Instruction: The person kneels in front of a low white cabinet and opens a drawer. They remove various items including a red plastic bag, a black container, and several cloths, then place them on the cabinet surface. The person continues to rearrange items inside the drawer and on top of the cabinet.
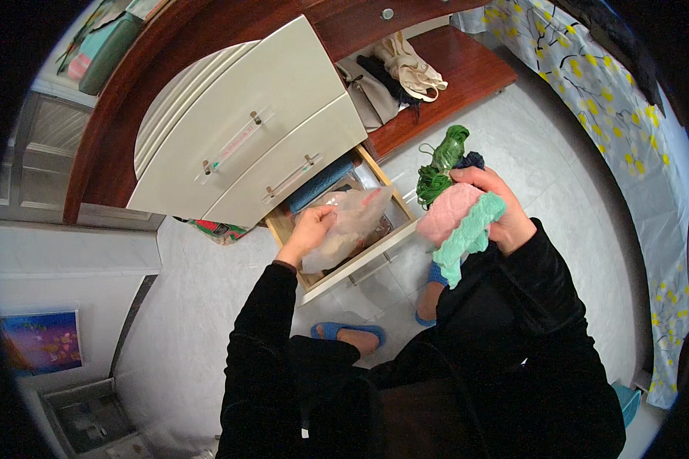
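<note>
My left hand (pixel 310 232) pinches a translucent plastic bag (pixel 350 224) over the pulled-out drawer (pixel 356 252). Inside the drawer, a blue folded item (pixel 323 181) lies along the back, and other contents are partly hidden under the bag. To the right of the drawer, my right hand (pixel 496 201) holds a bundle together: green cord skeins (pixel 448 150), a dark blue skein (pixel 472 160), a pink cloth (pixel 451 212) and a mint green cloth with a wavy edge (pixel 471 229). The cloths hang down below my fingers.
The white drawer fronts (pixel 247 143) with handles rise behind the drawer. A reddish wooden shelf (pixel 459 69) holds a cream cloth bag (pixel 407 63) and a grey bag (pixel 373 100). A floral curtain (pixel 603 103) hangs on the right. Blue slippers (pixel 344 331) are below; a red-green bag (pixel 221 230) lies left.
</note>
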A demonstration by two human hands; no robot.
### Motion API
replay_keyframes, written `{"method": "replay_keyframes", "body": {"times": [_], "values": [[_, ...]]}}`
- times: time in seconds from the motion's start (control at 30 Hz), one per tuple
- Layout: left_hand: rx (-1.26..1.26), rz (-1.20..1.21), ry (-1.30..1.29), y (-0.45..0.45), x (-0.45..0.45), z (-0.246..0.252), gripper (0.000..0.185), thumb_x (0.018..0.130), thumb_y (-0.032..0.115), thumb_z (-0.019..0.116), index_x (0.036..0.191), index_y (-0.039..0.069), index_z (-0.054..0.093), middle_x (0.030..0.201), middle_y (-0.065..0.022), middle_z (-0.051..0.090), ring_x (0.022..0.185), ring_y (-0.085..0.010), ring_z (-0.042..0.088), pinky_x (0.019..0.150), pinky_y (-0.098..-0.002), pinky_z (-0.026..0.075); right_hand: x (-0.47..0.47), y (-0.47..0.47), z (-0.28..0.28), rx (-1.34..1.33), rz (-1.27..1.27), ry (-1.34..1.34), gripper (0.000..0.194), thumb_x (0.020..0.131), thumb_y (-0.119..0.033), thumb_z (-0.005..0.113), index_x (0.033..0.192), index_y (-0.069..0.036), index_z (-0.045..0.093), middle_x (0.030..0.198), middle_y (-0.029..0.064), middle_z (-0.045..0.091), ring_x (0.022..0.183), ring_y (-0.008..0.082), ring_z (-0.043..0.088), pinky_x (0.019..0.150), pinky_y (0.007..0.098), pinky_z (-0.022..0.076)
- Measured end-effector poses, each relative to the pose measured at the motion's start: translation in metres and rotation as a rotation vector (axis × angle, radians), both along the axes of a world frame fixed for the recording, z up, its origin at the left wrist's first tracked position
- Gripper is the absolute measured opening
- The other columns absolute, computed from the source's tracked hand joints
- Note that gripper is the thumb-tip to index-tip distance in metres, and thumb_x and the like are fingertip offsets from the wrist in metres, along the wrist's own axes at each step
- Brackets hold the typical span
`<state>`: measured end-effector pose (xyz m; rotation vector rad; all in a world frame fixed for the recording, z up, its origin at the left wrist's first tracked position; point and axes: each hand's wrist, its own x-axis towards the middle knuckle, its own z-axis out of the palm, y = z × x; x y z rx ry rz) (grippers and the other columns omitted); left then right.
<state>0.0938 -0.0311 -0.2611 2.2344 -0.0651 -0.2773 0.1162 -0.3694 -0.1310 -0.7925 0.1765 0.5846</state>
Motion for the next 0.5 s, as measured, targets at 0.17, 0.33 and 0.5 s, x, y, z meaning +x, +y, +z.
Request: {"method": "replay_keyframes", "body": {"times": [0.17, 0.33, 0.5], "values": [[0.497, -0.366, -0.582, -0.033, -0.021, 0.038, 0.015, 0.079, 0.015, 0.061, 0.091, 0.009, 0.065, 0.078, -0.0103, 0.057, 0.075, -0.0284, 0.058, 0.066, -0.0344, 0.048, 0.003, -0.003, -0.012, -0.004, -0.004, 0.002, 0.01, 0.078, -0.01, 0.062, 0.083, -0.002, 0.06, 0.074, 0.0061, 0.063, 0.065, 0.0154, 0.062, 0.06, 0.0301, 0.0516], [0.481, -0.358, -0.486, -0.025, -0.029, 0.022, 0.043, 0.073, 0.03, 0.069, 0.112, 0.015, 0.059, 0.109, -0.0138, 0.051, 0.102, -0.0318, 0.051, 0.082, -0.0407, 0.045, -0.001, 0.002, -0.002, -0.028, -0.011, -0.018, 0.009, 0.078, -0.009, 0.062, 0.083, -0.002, 0.059, 0.073, 0.005, 0.061, 0.062, 0.0142, 0.061, 0.058, 0.0292, 0.0505], [0.658, -0.282, -0.393, -0.037, -0.019, 0.006, 0.077, 0.067, 0.039, 0.074, 0.134, 0.025, 0.039, 0.138, -0.0186, 0.029, 0.124, -0.038, 0.033, 0.099, -0.0512, 0.03, 0.0, 0.004, -0.003, -0.082, 0.012, -0.045, 0.01, 0.079, -0.009, 0.062, 0.085, -0.002, 0.058, 0.074, 0.0049, 0.061, 0.062, 0.0136, 0.06, 0.057, 0.0286, 0.0498]]}}
